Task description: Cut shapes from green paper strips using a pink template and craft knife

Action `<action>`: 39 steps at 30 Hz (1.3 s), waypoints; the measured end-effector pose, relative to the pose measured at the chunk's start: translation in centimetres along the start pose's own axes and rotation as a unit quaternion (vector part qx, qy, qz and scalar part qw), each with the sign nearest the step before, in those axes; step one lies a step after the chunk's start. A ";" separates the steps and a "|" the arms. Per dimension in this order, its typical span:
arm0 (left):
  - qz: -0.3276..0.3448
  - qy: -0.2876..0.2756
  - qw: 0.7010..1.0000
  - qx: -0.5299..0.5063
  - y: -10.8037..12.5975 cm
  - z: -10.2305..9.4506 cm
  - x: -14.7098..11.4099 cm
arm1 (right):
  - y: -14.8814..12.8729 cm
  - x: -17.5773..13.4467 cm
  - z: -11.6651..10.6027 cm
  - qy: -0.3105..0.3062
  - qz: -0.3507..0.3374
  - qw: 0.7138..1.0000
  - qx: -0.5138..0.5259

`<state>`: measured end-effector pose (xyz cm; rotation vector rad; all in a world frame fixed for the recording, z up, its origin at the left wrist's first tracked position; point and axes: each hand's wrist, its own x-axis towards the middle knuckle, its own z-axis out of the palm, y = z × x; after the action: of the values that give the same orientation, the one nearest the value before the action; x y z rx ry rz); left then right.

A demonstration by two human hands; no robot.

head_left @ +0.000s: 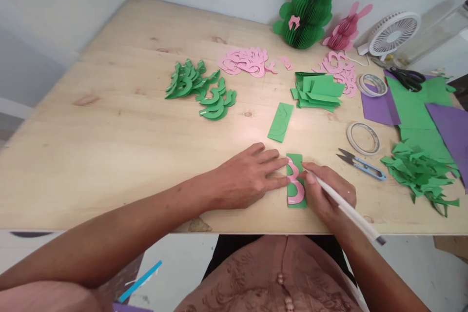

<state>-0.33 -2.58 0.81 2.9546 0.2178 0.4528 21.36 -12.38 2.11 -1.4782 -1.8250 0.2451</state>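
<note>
A pink curved paper template (297, 192) lies on a small green paper rectangle (302, 204) near the table's front edge. My left hand (252, 175) lies flat with its fingers stretched out, the fingertips touching the template's left side. My right hand (331, 195) is closed around a white pen (351, 214), whose tip is at the template's right edge by the upper curve. Just beyond lies another green paper rectangle (281, 122) with a curved outline drawn on it. Farther back sits a stack of folded green paper pieces (318, 91).
Green cut shapes (190, 80) and pink cut shapes (246, 62) lie farther back. At right are thread snips (361, 163), tape rolls (363, 138), black-handled scissors (405, 78) and green scraps (420, 170). A green honeycomb paper rabbit (310, 9) and a white fan (393, 34) stand by the wall.
</note>
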 end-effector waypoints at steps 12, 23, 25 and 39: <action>-0.006 0.006 1.000 -0.013 0.0 -0.1 0.2 | -0.4 1.1 0.7 -0.014 0.233 0.961 0.147; -0.018 0.001 0.999 -0.043 -0.2 0.0 0.2 | -0.4 0.7 1.4 0.007 0.174 0.982 0.067; -0.018 0.003 0.999 -0.045 -0.3 0.0 0.2 | -0.4 0.7 1.4 0.009 0.164 0.985 0.060; -0.018 0.008 0.999 -0.036 -0.1 0.0 0.2 | -0.5 0.2 1.7 0.043 0.020 0.998 -0.042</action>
<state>-0.14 -2.48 0.85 2.8729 0.2510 0.4697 19.89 -11.80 1.30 -1.5595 -1.7576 0.1230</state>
